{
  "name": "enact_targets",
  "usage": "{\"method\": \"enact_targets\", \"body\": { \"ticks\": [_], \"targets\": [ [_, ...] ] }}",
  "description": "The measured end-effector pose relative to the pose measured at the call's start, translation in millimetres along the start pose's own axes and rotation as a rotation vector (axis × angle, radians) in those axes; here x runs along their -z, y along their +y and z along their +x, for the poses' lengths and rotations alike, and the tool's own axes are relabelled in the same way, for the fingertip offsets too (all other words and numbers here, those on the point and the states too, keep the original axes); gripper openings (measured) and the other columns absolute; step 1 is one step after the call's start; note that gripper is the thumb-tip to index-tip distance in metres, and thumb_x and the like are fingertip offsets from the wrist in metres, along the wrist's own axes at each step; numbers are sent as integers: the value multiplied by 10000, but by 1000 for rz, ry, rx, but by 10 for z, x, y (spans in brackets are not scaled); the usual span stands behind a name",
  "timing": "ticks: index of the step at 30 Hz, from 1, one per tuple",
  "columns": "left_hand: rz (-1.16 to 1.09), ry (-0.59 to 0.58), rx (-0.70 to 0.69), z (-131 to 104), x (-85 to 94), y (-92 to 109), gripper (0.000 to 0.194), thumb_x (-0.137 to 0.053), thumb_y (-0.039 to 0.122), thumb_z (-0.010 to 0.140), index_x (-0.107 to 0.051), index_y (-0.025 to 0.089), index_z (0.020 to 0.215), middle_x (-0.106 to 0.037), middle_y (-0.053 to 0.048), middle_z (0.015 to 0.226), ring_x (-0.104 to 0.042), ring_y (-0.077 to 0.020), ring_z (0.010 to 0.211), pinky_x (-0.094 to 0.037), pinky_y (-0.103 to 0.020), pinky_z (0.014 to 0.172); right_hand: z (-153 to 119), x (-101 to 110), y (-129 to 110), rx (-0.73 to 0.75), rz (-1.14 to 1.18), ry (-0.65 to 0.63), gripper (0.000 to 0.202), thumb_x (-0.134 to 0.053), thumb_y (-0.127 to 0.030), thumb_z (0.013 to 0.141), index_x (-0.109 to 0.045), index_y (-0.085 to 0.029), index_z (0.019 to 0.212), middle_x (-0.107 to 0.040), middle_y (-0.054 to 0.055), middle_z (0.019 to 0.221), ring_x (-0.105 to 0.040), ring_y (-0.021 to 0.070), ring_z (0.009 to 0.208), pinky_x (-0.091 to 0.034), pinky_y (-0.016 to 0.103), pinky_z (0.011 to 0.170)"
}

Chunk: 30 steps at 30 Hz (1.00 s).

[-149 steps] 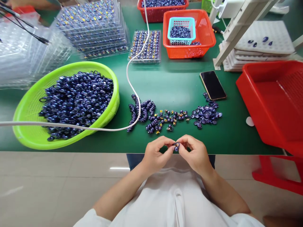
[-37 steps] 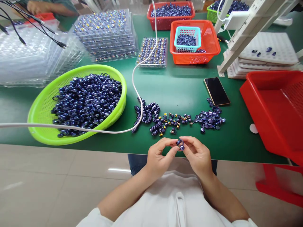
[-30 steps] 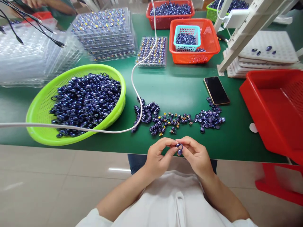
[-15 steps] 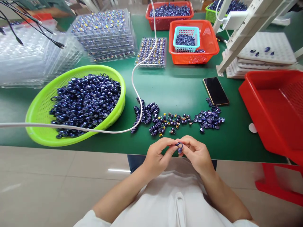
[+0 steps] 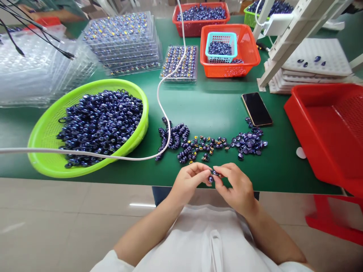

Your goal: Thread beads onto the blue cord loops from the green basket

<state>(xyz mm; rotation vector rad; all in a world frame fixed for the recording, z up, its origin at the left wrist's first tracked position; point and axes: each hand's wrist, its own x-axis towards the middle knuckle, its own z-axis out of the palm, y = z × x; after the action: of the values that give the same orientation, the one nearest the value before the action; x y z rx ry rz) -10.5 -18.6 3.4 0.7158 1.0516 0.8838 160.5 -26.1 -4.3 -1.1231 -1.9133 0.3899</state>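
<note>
My left hand [image 5: 188, 183] and my right hand [image 5: 236, 187] meet at the near edge of the green table [image 5: 215, 102], fingertips pinched together on one small dark blue ring-like piece [image 5: 211, 176]. Just beyond the hands lie a row of stacked blue pieces [image 5: 172, 136], a scatter of small blue and yellow parts [image 5: 205, 145] and a pile of flat blue stones [image 5: 249, 141]. What exactly each finger grips is hidden by the fingertips.
A lime basket [image 5: 48, 151] full of blue pieces sits left, crossed by a white cable [image 5: 160, 98]. A phone [image 5: 256, 109], a red crate [image 5: 331, 128], orange basket [image 5: 249, 49] with a teal basket [image 5: 221, 41], and stacked clear trays [image 5: 124, 41] surround.
My hands have stayed at the table edge, turning the small blue piece between the fingertips; the right fingers have closed further over it. The view shifted slightly.
</note>
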Motion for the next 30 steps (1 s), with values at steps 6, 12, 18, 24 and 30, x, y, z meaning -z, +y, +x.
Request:
{"method": "enact_targets", "body": {
  "ticks": [6,12,18,24,30],
  "targets": [
    [-164,-120,182,17,25,-4,270,-846,342,685,-708,129,777,-679,-27,691,-625,-122,581,-542,-270,622,15,51,12,11,109,-132,293,-556,-178,929,-624,-232,1209,-704,81,945,-684,196,836,-587,317,703],
    [-86,-149,31,-31,55,12,359,-818,319,741,-709,172,1050,-702,-69,937,-665,-159,798,-548,-279,736,-12,96,82,105,49,-182,297,-577,-136,897,-608,-198,1186,-703,83,876,-660,197,761,-553,320,650],
    [98,-289,-7,-85,48,70,394,-820,214,729,-720,187,1110,-667,-80,1036,-630,-172,898,-536,-300,824,-37,72,82,247,29,-149,214,-562,-148,885,-614,-208,1084,-673,44,743,-614,172,626,-484,297,548],
    [115,-296,-32,-94,44,45,284,-797,238,761,-730,160,1026,-659,-67,974,-625,-165,863,-516,-289,809,-91,5,102,314,43,-116,234,-548,-140,873,-595,-166,1101,-639,50,709,-578,169,582,-440,297,511],
    [44,-278,-9,-89,74,-2,296,-813,225,743,-736,136,1015,-675,-62,942,-627,-154,841,-514,-277,791,-112,-59,128,319,61,-82,214,-530,-141,893,-581,-155,1101,-627,44,700,-570,164,573,-433,292,506]
  ]
}}
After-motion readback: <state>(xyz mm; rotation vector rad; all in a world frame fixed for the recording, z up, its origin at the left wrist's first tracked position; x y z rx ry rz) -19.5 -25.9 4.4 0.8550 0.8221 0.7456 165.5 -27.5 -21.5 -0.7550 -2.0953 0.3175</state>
